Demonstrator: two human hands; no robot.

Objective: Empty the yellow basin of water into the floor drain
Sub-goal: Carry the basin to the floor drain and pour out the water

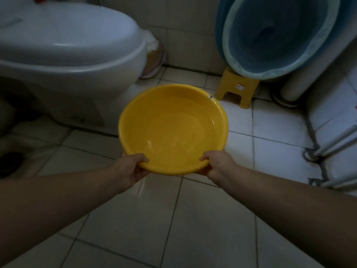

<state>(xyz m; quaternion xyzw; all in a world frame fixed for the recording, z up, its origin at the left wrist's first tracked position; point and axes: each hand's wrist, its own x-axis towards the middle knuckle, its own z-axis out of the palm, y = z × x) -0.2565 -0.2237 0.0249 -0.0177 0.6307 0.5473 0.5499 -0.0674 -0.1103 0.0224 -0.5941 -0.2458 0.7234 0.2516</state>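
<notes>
A dim bathroom with a pale tiled floor (202, 219) and tiled walls. Above the floor, near the middle of the view, the yellow basin (173, 128) is held in the air by both hands, its near rim towards the person. Shallow water (185, 130) lies in it, gathered towards the far right side, so the basin seems tipped slightly that way.

The left hand (129, 171) grips the near-left rim: the thumb lies over the top edge and the fingers are curled under it, hidden. The right hand (218, 165) grips the near-right rim the same way, thumb on top, fingers wrapped below. Both bare forearms reach in from the lower corners.

To the left of the basin stands a white toilet (63, 60) with its lid shut. A dark round patch (9, 163) shows on the floor at the far left edge; whether it is the drain cannot be told. Beyond the basin to the right is a small yellow stool (236, 88), and a blue tub (278, 35) rests tilted on it against the wall. Grey hoses (316, 149) and white pipes run down the right side.
</notes>
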